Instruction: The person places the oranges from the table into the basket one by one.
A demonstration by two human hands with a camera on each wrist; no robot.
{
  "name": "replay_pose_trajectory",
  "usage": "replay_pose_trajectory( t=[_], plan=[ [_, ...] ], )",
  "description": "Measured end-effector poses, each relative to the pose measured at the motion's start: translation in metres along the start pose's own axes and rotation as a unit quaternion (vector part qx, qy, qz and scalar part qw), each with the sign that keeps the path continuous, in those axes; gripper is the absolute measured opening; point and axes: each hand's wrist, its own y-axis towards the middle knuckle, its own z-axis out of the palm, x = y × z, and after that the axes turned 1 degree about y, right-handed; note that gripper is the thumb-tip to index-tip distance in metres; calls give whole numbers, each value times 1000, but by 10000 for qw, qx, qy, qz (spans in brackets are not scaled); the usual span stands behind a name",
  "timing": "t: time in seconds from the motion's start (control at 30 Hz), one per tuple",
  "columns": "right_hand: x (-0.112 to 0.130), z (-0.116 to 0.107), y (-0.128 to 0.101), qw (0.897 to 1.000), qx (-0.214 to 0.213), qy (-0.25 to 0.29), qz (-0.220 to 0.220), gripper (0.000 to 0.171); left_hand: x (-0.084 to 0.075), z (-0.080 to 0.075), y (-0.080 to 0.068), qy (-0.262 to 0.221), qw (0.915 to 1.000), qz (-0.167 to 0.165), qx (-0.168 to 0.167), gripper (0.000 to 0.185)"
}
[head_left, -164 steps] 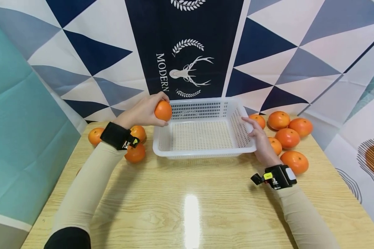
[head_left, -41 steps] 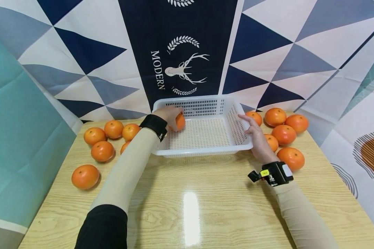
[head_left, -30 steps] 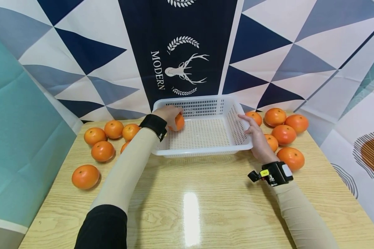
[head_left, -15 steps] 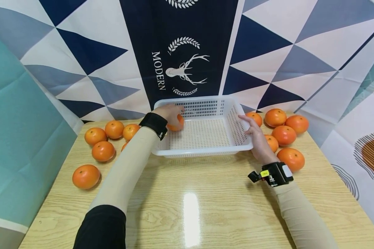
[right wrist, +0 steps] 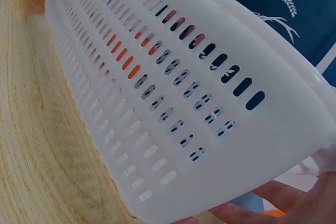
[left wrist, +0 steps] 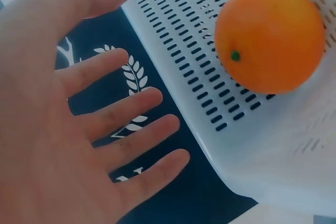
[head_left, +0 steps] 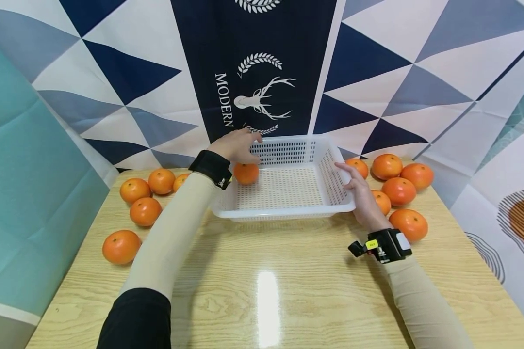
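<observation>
In the head view, my left hand (head_left: 236,147) is raised over the left end of a white plastic basket (head_left: 288,211), holding nothing. An orange (head_left: 246,173) lies in the basket's left part, just below that hand. The left wrist view shows the left hand's fingers (left wrist: 134,132) spread and apart from the orange (left wrist: 270,38), whose small green stem mark is visible. My right hand (head_left: 361,196) holds the basket's right end by the rim. Part of its fingers (right wrist: 273,203) shows beyond the basket wall (right wrist: 220,156) in the right wrist view; the rest is hidden.
Several oranges (head_left: 145,212) lie on the wooden table (head_left: 227,281) left of the basket, one partly behind the left wrist. Several more oranges (head_left: 399,191) sit close beside the right hand. A patterned cloth (head_left: 262,58) hangs right behind the basket.
My left hand carried the orange into the basket's left part, then let go and lifted up and away from it. The right hand has stayed at the basket's right end.
</observation>
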Motion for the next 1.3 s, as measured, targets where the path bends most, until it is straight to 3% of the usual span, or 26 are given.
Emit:
replay_pose_trajectory(
  t=[0.1,0.23,0.4,0.53,0.9,1.3],
  plan=[
    [-1,1,0,10000,-15,10,-16,79,-3,-7,-14,2,9999,108,-52,66],
    [-2,2,0,10000,-15,42,-54,79,-15,-23,-43,123,9994,254,-211,60],
    [0,3,1,10000,11,79,-38,80,-10,-32,-61,208,9984,183,-498,55],
    [0,3,2,10000,25,56,-20,80,0,-37,-70,132,9978,-5,-643,55],
    [-3,2,2,9999,21,154,-17,78,34,-37,-92,-59,9972,-518,-534,55],
    [-4,2,3,9999,-12,158,-4,78,83,-31,-122,-181,9959,-711,-534,53]
  ],
)
